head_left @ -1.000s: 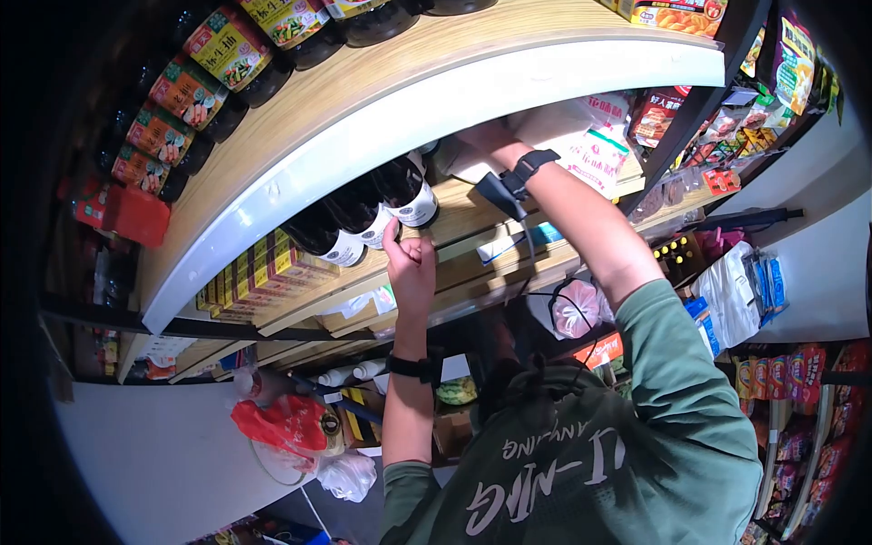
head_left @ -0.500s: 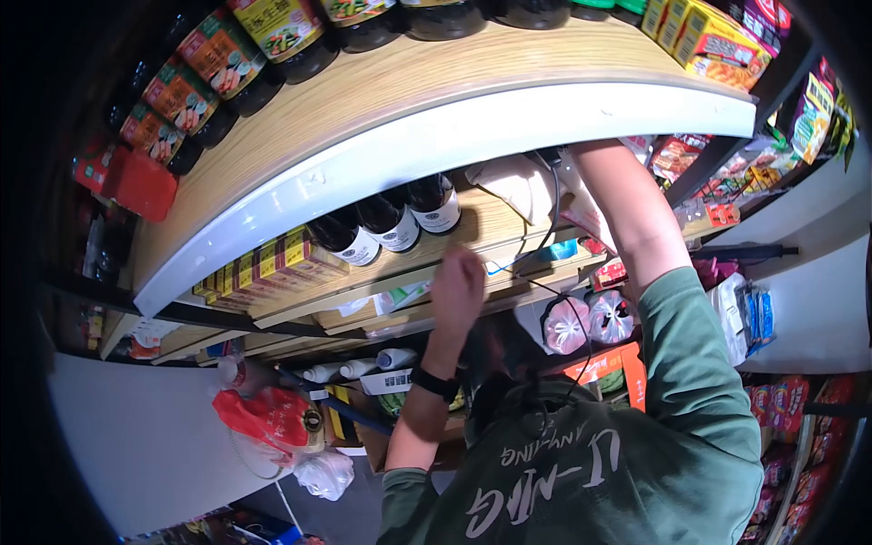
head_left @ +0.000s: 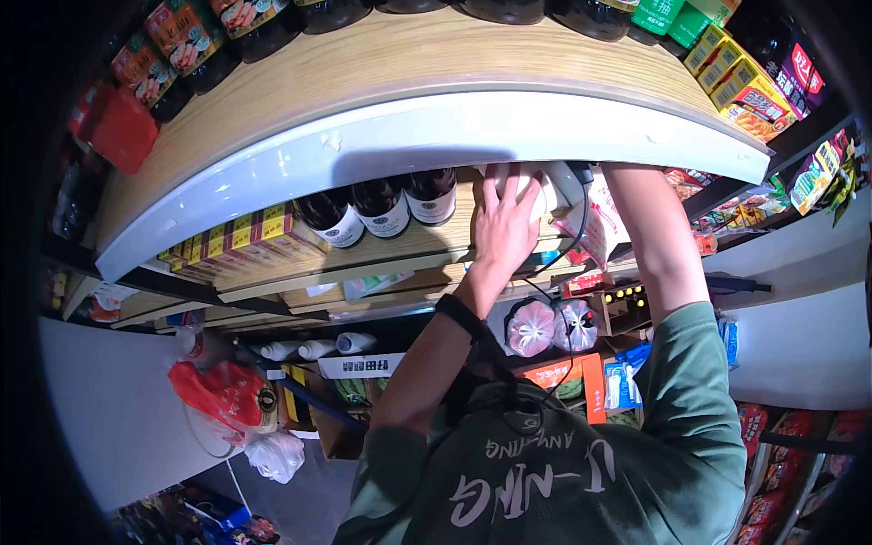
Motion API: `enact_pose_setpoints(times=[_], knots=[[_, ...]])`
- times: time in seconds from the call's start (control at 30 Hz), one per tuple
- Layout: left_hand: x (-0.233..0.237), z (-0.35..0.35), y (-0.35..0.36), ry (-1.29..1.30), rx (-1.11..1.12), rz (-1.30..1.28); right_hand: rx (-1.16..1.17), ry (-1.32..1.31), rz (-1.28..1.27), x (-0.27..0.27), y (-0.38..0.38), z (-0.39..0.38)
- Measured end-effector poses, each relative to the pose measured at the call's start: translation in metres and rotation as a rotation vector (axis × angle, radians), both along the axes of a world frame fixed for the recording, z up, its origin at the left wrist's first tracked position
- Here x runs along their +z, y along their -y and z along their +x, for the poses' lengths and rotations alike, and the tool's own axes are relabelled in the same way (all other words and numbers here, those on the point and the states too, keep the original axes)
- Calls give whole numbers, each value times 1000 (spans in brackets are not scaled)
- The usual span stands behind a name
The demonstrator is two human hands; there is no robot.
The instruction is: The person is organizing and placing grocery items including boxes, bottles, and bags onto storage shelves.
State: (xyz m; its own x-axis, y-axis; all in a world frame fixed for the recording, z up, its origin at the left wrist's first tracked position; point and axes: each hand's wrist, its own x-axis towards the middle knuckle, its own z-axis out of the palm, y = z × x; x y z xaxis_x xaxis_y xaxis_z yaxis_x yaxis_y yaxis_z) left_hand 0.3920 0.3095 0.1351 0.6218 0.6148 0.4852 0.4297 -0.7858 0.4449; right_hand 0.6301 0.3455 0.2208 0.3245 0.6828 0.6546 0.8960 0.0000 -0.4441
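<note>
My left hand (head_left: 505, 225) reaches up under the curved white shelf edge (head_left: 409, 136) and lies with spread fingers on a white bag (head_left: 551, 193) on the wooden shelf below it. My right forearm (head_left: 649, 236) goes up to the same bag, and its hand is hidden behind the shelf lip and the bag. A black wrist strap and a thin cable (head_left: 570, 238) hang near the bag. Three dark bottles with white labels (head_left: 381, 207) stand just left of my left hand.
Yellow boxes (head_left: 245, 238) sit left of the bottles. A white bag with pink print (head_left: 595, 227) hangs beside my right arm. Lower shelves hold two net bags (head_left: 545, 327), white bottles (head_left: 309, 348) and a red plastic bag (head_left: 218, 395). The top shelf carries dark bottles and boxes (head_left: 740, 86).
My left hand left the dark bottles and moved right onto the white bag. My right hand went deeper under the shelf edge and out of sight. The view shifted up.
</note>
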Motion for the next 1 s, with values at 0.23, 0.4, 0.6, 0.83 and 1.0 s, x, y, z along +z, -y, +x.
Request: enact_pose_setpoints(times=[0.23, 0.4, 0.6, 0.83, 1.0], knots=[[-13, -3, -15, 94, -19, -39, 35, 11, -61, 1, 5, 2], [-14, -15, -13, 277, -125, -39, 45, 33, -84, 1, 8, 2], [-18, -20, -2, 344, -165, -33, 65, 51, -92, 6, 13, -3], [-24, -15, 12, 405, -112, -47, 107, 79, -101, 2, 23, -19], [-23, -11, 20, 385, -90, -13, 153, 111, -103, 4, 24, -37]])
